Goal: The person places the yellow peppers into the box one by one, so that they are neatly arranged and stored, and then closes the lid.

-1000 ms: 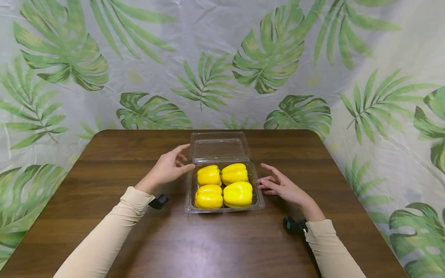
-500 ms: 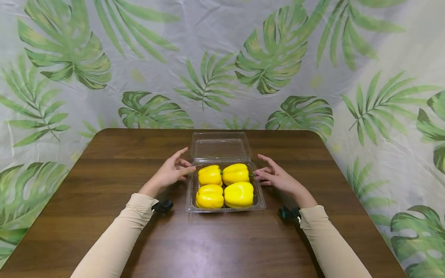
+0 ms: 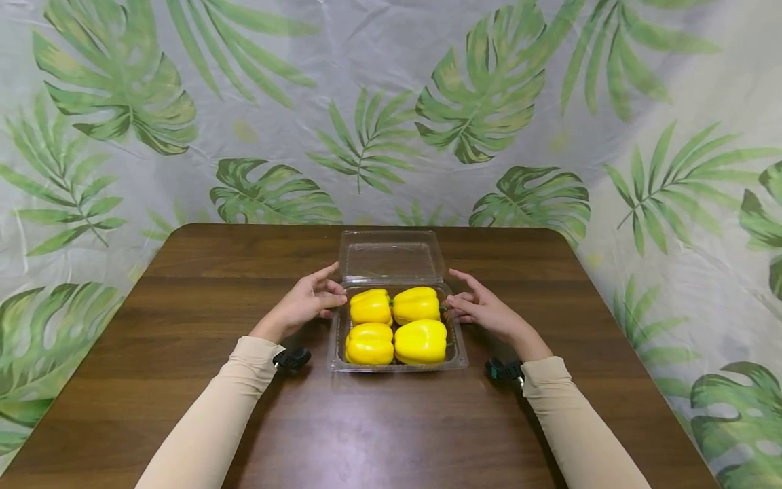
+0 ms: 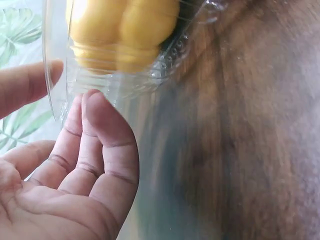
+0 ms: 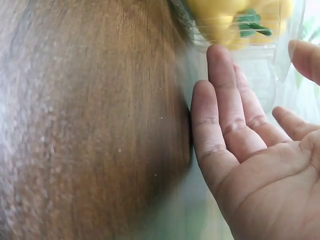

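Note:
A clear plastic clamshell container (image 3: 400,368) stands on the table with its lid (image 3: 391,255) folded back, away from me. Several yellow bell peppers (image 3: 369,344) fill its tray in two rows. My left hand (image 3: 303,302) holds the left side, thumb over the rim and the other fingers low against the outer wall in the left wrist view. On the opposite side my right hand (image 3: 489,312) holds the rim in the same way, with fairly straight fingers under it. A green stem (image 5: 250,22) shows through the wall in the right wrist view.
The container rests on a brown wooden table (image 3: 391,428), near its far edge. Behind the table hangs a pale cloth (image 3: 379,61) printed with green leaves. Black straps with small devices (image 3: 292,358) sit at both wrists.
Both hands have come in to the container's sides, the right one moving left and a little away from me. Their thumbs now lie over the rim. The peppers have kept their places.

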The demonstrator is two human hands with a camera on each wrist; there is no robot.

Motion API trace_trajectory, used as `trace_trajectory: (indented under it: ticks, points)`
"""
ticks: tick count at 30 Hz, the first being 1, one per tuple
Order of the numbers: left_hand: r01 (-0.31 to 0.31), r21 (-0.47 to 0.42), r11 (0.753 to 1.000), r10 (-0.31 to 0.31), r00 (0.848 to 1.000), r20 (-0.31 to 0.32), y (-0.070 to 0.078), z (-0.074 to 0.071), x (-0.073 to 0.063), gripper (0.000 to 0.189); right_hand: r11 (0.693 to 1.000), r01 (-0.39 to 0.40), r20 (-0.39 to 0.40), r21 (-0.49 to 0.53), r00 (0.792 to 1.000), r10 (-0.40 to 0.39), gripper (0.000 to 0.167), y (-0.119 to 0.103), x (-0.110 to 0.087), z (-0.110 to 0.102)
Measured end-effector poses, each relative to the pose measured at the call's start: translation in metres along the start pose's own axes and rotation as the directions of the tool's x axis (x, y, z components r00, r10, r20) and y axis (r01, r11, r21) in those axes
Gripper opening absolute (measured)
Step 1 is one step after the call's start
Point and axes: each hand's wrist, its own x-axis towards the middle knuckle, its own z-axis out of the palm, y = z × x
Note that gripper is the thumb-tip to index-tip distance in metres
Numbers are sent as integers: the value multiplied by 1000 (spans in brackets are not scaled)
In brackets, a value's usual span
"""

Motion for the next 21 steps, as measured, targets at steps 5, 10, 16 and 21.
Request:
trace_trajectory:
  ticks: [5,10,16,21]
  points:
    - [17,3,1000,-17,1000,-17,1,1,1,87,1000,-27,36,14,999,26,75,0,1,-1]
    - [39,-35,999,-39,999,0,-3,0,2,84,995,-56,115,77,992,47,73,-1,6,-6]
    - [58,-140,988,-53,998,45,-7,-2,1,77,985,-72,152,154,987,49,75,0,12,-10]
    - [59,-252,966,-45,997,59,-12,-2,1,77,978,-70,147,197,988,41,79,3,17,-9]
